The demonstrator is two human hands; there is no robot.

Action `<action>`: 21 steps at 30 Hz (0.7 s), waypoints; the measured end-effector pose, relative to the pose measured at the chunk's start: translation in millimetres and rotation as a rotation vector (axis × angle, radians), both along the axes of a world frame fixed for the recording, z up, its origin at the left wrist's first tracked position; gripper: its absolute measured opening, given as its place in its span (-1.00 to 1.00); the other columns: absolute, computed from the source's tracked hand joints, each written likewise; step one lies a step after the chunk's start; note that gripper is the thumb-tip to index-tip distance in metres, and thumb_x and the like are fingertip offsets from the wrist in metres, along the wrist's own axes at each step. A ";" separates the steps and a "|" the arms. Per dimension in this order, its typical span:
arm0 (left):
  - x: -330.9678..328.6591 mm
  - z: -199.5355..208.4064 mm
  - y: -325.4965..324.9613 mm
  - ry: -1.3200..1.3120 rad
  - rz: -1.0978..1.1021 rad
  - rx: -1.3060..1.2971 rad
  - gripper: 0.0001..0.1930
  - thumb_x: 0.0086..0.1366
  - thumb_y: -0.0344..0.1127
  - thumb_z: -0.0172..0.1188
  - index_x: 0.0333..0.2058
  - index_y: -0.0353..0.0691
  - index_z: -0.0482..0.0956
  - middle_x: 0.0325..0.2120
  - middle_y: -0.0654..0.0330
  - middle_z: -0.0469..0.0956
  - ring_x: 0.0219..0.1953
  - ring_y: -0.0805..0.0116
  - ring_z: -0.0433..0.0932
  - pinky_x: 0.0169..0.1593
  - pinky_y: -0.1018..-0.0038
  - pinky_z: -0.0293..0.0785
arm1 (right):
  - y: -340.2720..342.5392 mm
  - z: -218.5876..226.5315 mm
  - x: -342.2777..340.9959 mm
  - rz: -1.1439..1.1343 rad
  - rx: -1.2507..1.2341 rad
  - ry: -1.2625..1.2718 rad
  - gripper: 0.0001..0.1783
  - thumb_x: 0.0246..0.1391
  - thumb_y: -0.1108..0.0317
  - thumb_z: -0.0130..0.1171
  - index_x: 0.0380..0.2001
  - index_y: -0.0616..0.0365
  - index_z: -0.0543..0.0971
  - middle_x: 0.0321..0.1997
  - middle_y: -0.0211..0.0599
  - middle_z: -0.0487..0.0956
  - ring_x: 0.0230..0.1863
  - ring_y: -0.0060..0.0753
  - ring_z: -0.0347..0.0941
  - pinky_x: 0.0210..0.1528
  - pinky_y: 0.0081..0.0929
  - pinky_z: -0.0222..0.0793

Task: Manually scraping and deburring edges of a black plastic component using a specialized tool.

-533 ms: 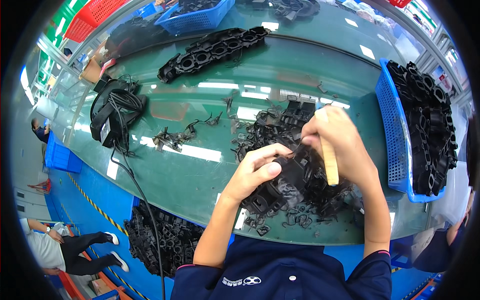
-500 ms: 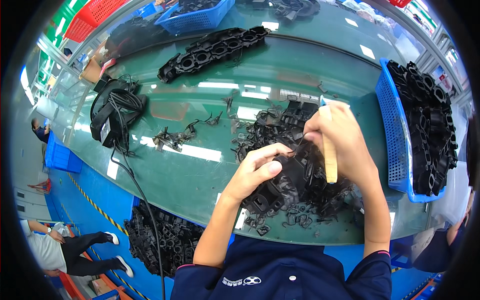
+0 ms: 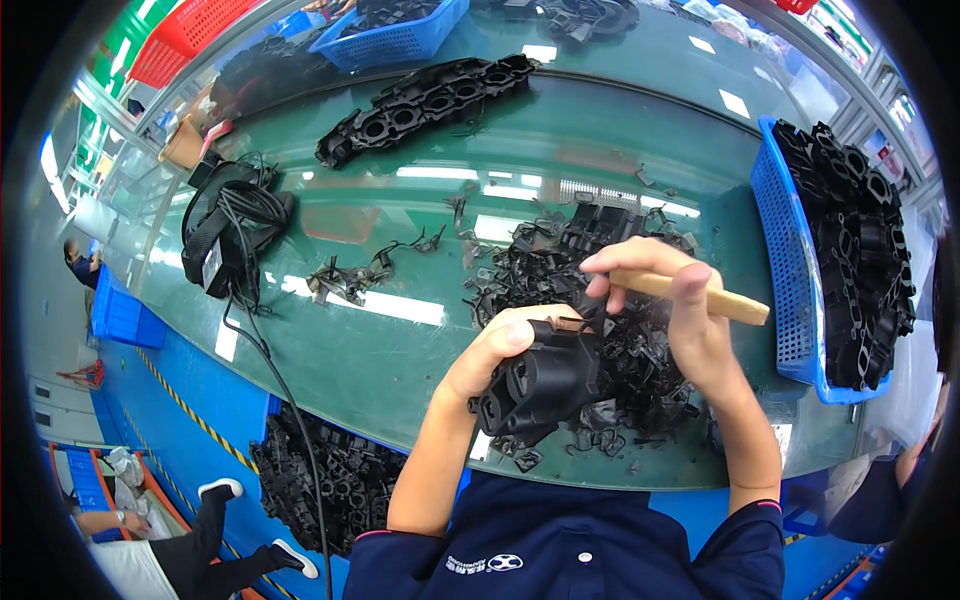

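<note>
A black moulded plastic part (image 3: 545, 375) with round tubular openings is tilted in my left hand (image 3: 490, 350), whose thumb and fingers close round its upper edge. My right hand (image 3: 690, 320) is just right of that part, its fingers closed on a tool with a tan, tape-wrapped handle (image 3: 735, 303). The handle lies almost level, its butt pointing right; its working end cannot be made out. Beneath and beyond both hands spreads a heap of black plastic scraps (image 3: 510, 265).
A blue basket (image 3: 790, 290) full of black moulded parts stands at right. One long black part (image 3: 430, 100) lies at the back of the green table (image 3: 330, 250). A black device with a coiled cable (image 3: 240, 215) sits at left. Another person (image 3: 190, 545) is at lower left.
My left hand has raised and turned the black part, so its openings now show. My right hand has come lower, and the tan handle has swung from upright to nearly level.
</note>
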State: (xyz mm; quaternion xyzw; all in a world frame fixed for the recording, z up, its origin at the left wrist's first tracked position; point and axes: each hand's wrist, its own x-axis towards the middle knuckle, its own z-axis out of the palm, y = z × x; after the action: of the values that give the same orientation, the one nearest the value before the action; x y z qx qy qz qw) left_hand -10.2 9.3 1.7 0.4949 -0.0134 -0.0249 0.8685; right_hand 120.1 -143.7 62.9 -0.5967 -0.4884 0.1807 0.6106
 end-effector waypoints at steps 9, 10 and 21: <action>-4.1 3.5 -3.4 0.041 0.064 -0.022 -0.18 0.04 0.22 0.05 -0.01 -0.53 0.36 -0.20 0.05 0.49 -0.22 0.42 0.47 -0.12 0.58 0.36 | 0.2 7.9 -12.0 0.024 -0.119 0.212 -0.79 0.00 0.45 0.20 -0.25 0.28 0.55 -0.30 -0.23 0.60 -0.26 -0.58 0.52 -0.19 -0.65 0.42; -4.7 3.1 -3.7 0.049 0.082 -0.020 -0.17 0.04 0.22 0.05 0.01 -0.54 0.34 -0.18 0.04 0.48 -0.20 0.41 0.47 -0.10 0.58 0.36 | -1.2 8.6 -11.1 0.021 -0.141 0.189 -0.80 0.00 0.45 0.21 -0.27 0.28 0.55 -0.31 -0.23 0.60 -0.26 -0.57 0.52 -0.19 -0.63 0.42; -1.9 2.7 -1.2 0.010 0.041 -0.018 -0.23 0.05 0.21 0.05 -0.06 -0.51 0.39 -0.20 0.08 0.48 -0.20 0.43 0.44 -0.10 0.57 0.33 | 0.2 3.3 -6.9 0.153 -0.072 0.237 -0.89 -0.03 0.48 0.20 -0.41 0.32 0.55 -0.32 -0.20 0.61 -0.22 -0.47 0.53 -0.11 -0.53 0.42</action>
State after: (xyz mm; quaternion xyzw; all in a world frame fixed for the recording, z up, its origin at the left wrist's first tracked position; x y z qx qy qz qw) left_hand -12.1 8.1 4.4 0.4872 0.0011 -0.0095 0.8732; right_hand 113.2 -143.4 66.2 -0.5535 -0.4503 0.3133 0.6266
